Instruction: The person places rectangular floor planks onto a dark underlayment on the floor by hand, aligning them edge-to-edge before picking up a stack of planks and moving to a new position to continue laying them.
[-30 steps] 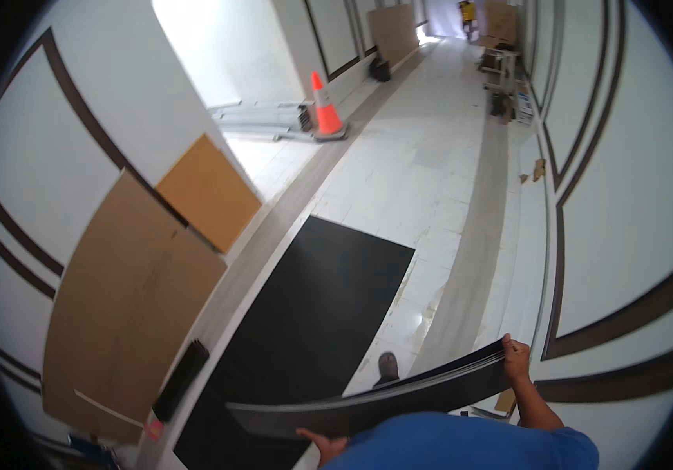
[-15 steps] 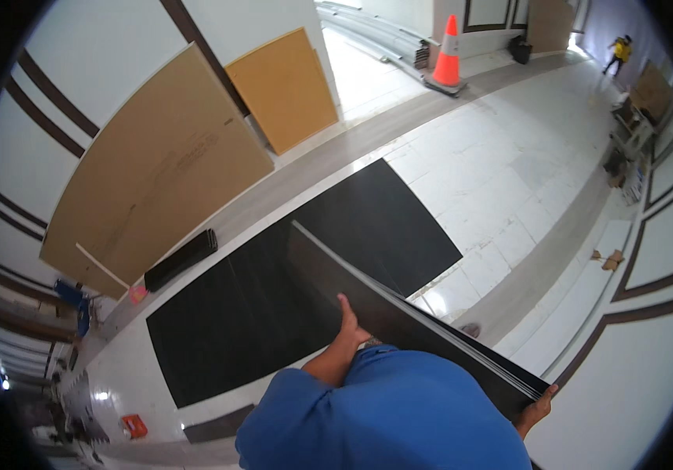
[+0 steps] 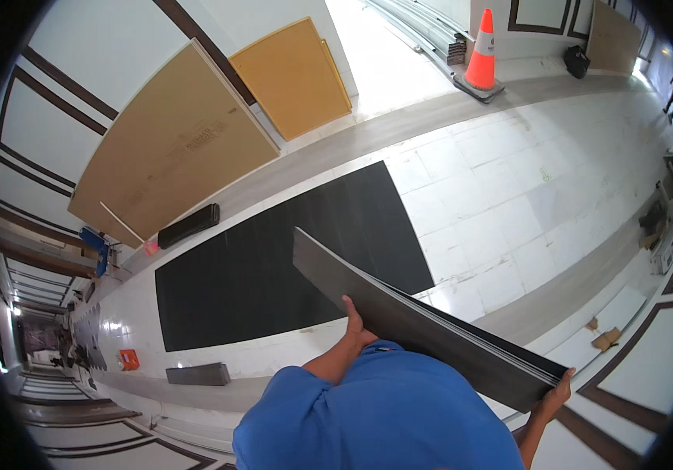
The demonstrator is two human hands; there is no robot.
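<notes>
- Dark plank stack (image 3: 423, 331) is held slantwise, left end seen against the black sheet (image 3: 250, 274).
- Right hand (image 3: 558, 393) is wrapped round its right end.
- Left hand (image 3: 355, 319) is laid on near face; fingers hidden, grip cannot be told.
- Layers should be squeezed together.

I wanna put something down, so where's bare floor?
Bare white tiles lie right of the black rectangular floor covering, below the orange-and-white plastic cone. Crowded: around the left hand and right hand supporting long dark-grey stacked planks, and beside the big brown leaning board.
</notes>
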